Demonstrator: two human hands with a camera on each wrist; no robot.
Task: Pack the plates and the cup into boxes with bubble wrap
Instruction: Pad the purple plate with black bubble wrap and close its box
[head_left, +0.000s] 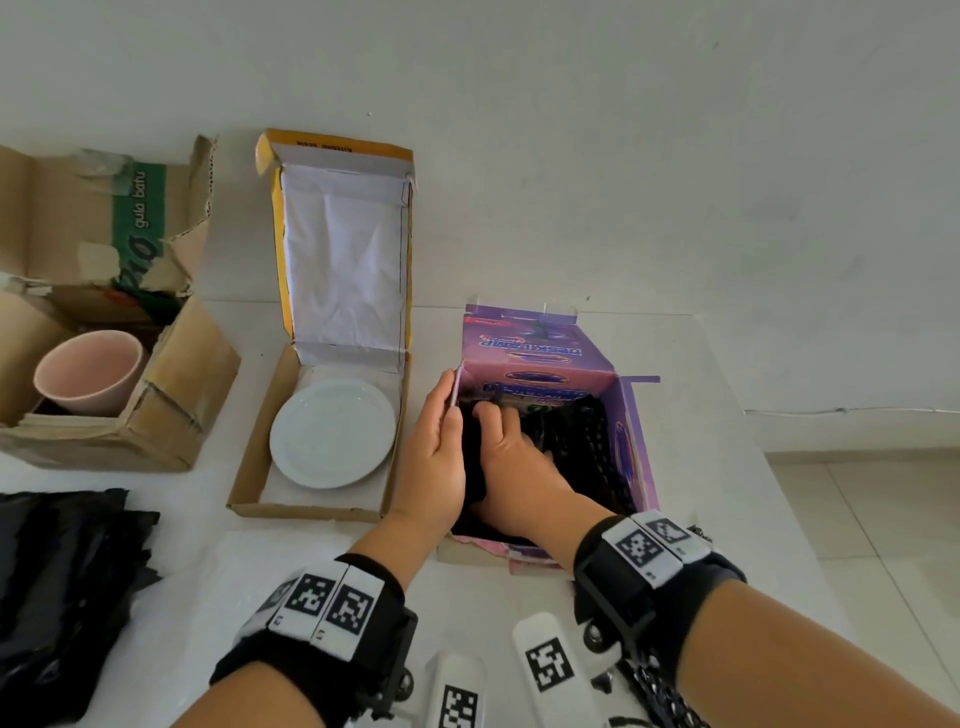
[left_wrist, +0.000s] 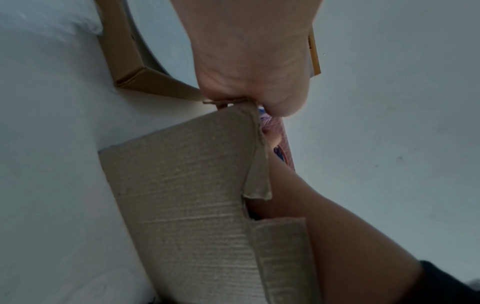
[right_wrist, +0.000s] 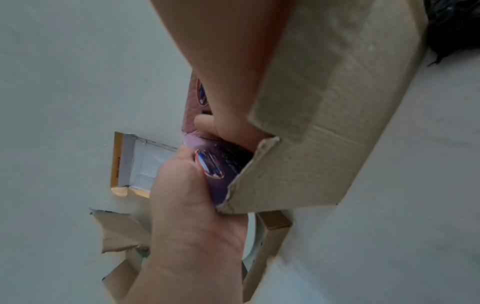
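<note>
A purple box (head_left: 636, 452) stands open on the white table, lined with black bubble wrap (head_left: 587, 441). My left hand (head_left: 441, 441) grips the box's left wall near its far corner; the left wrist view shows that hand (left_wrist: 249, 65) pinching the cardboard edge (left_wrist: 182, 185). My right hand (head_left: 514, 462) reaches inside and lies palm down on the wrap, its fingertips partly hidden; the right wrist view shows the same hand (right_wrist: 226, 86) entering the box (right_wrist: 324, 123). A white plate (head_left: 332, 434) lies in a flat open box (head_left: 249, 483). A pink cup (head_left: 88, 371) stands in a brown carton (head_left: 171, 395).
A heap of black bubble wrap (head_left: 62, 597) lies at the table's near left. The flat box's lid (head_left: 343, 249) leans against the wall. The table's right edge (head_left: 779, 467) drops to a tiled floor. Two white tagged holders (head_left: 545, 670) lie near me.
</note>
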